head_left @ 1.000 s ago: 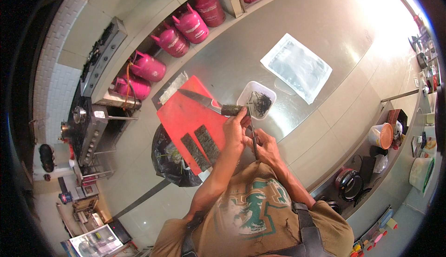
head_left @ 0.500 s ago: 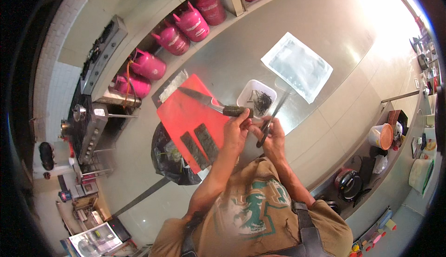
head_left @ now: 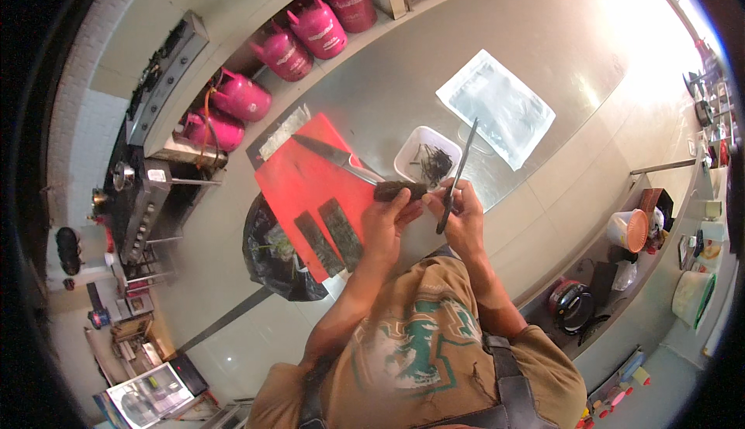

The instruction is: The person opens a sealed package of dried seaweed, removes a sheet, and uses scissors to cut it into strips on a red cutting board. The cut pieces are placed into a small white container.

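Gripping dark rolled sheet (head_left: 400,190) in left hand (head_left: 386,223); right hand (head_left: 464,219) clamped on slim scissors (head_left: 456,177).

A long steel counter (head_left: 543,33) catches bright light at the far right; pink gas cylinders (head_left: 295,37) stand on the shelf beneath a stove (head_left: 159,80), above pale floor tiles (head_left: 233,336)
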Action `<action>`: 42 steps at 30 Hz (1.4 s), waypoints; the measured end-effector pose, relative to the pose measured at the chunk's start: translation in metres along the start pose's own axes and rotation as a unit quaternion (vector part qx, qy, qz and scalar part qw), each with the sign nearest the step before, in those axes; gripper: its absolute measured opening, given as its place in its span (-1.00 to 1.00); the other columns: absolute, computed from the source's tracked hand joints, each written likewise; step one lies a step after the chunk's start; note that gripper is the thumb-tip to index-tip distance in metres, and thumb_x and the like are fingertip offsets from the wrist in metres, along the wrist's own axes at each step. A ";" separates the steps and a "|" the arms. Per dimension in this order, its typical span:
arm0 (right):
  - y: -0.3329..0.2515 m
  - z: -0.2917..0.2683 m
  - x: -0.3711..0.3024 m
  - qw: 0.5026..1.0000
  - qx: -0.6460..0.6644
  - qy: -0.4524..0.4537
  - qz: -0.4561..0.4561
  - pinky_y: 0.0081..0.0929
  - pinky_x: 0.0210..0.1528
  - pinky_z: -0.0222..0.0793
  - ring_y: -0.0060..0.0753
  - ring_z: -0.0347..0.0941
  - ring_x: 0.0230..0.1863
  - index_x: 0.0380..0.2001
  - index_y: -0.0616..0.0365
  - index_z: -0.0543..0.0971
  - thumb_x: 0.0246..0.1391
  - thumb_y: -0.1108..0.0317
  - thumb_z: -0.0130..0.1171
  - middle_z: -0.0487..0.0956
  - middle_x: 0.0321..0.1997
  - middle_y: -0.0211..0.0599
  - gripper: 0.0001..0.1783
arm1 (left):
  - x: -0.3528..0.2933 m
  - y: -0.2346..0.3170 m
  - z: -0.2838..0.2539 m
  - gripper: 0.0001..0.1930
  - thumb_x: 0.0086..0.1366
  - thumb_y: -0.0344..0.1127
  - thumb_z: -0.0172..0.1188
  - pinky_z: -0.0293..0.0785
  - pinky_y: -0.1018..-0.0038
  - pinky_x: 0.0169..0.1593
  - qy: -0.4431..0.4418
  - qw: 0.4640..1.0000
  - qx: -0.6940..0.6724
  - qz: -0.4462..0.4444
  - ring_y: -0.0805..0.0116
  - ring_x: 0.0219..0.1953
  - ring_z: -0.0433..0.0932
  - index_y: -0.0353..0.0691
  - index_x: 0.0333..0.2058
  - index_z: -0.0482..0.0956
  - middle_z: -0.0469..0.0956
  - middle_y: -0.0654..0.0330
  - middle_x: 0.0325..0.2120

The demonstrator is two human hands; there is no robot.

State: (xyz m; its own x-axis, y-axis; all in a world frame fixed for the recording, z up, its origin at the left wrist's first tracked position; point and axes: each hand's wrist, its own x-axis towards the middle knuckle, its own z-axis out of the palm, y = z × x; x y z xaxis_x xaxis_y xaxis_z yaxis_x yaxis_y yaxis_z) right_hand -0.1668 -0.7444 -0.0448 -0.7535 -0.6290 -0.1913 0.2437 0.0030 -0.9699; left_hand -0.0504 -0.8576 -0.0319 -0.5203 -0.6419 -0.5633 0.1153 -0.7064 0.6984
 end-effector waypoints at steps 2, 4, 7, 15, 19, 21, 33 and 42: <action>0.003 -0.004 -0.012 0.997 -0.065 -0.026 0.024 -0.53 -0.24 0.39 -0.63 0.48 -0.25 -0.02 0.18 0.54 0.24 0.22 0.53 0.62 -0.28 -0.46 -0.58 | 0.001 0.004 -0.002 -0.73 0.45 -0.30 0.41 0.79 0.39 -0.08 0.059 0.998 -0.003 -0.004 0.31 -0.20 0.79 -0.32 0.00 0.67 0.77 0.10 -0.17; 0.003 -0.017 -0.030 0.982 -0.157 -0.086 0.060 -0.48 -0.25 0.35 -0.59 0.42 -0.27 -0.07 0.18 0.57 0.24 0.03 0.54 0.57 -0.30 -0.47 -0.51 | 0.003 0.011 -0.007 -0.72 0.45 -0.29 0.41 0.79 0.35 -0.08 0.067 0.998 0.000 -0.023 0.27 -0.18 0.80 -0.34 -0.01 0.66 0.76 0.09 -0.16; 0.003 -0.013 -0.038 0.966 -0.182 -0.143 0.117 -0.40 -0.26 0.29 -0.50 0.35 -0.30 -0.13 0.21 0.59 0.14 -0.29 0.52 0.49 -0.36 -0.45 -0.29 | 0.008 0.009 -0.003 -0.73 0.45 -0.30 0.41 0.80 0.30 -0.08 0.073 0.997 -0.017 -0.013 0.21 -0.15 0.80 -0.36 -0.02 0.65 0.74 0.08 -0.15; 0.008 0.002 -0.029 0.976 -0.146 -0.108 0.118 -0.41 -0.38 0.18 -0.56 0.29 -0.41 -0.24 0.21 0.60 0.10 -0.44 0.47 0.41 -0.49 -0.52 -0.20 | 0.023 -0.005 0.004 -0.72 0.44 -0.36 0.41 0.82 0.25 -0.06 0.062 0.997 -0.031 -0.016 0.12 -0.14 0.79 -0.39 0.00 0.62 0.71 0.05 -0.12; 0.016 -0.003 -0.027 0.972 -0.171 -0.102 0.124 -0.42 -0.42 0.20 -0.58 0.30 -0.45 -0.27 0.21 0.61 0.13 -0.33 0.51 0.43 -0.53 -0.52 -0.29 | 0.027 -0.004 0.009 -0.73 0.44 -0.36 0.40 0.82 0.25 -0.05 0.073 0.997 -0.019 -0.028 0.10 -0.14 0.79 -0.39 -0.01 0.62 0.70 0.04 -0.10; 0.022 -0.008 -0.024 0.959 -0.213 -0.111 0.147 -0.35 -0.33 0.37 -0.49 0.43 -0.37 -0.24 0.25 0.63 0.13 -0.27 0.54 0.54 -0.49 -0.42 -0.30 | 0.029 -0.004 0.010 -0.73 0.44 -0.36 0.40 0.82 0.25 -0.05 0.069 0.997 -0.019 -0.028 0.10 -0.14 0.79 -0.39 -0.01 0.62 0.70 0.04 -0.09; 0.003 -0.016 -0.022 0.961 -0.239 -0.127 0.060 -0.40 -0.19 0.46 -0.47 0.54 -0.23 -0.03 0.19 0.59 0.25 -0.21 0.46 0.61 -0.30 -0.38 -0.36 | 0.027 0.010 -0.002 -0.67 0.39 -0.20 0.48 0.74 0.45 -0.26 0.044 0.997 -0.056 0.006 0.26 -0.21 0.81 -0.28 -0.06 0.62 0.74 0.16 -0.22; -0.047 -0.014 -0.008 0.970 -0.131 0.015 -0.204 -0.55 -0.21 0.50 -0.57 0.54 -0.17 0.08 0.14 0.52 0.08 0.27 0.66 0.66 -0.05 -0.31 -0.40 | -0.011 0.088 -0.003 -0.80 0.53 -0.29 0.29 0.78 0.24 -0.09 0.053 0.973 -0.119 0.193 0.23 -0.21 0.78 -0.27 0.00 0.67 0.76 0.12 -0.19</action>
State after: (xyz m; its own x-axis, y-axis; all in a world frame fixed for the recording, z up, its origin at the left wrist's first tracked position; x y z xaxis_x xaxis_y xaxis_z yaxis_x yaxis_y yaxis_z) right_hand -0.1810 -0.7285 0.0006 -0.7725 -0.5974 0.2153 -0.2386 -0.0411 -0.9703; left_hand -0.0317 -0.9133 0.0340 -0.3109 -0.8911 -0.3306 0.4837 -0.4478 0.7520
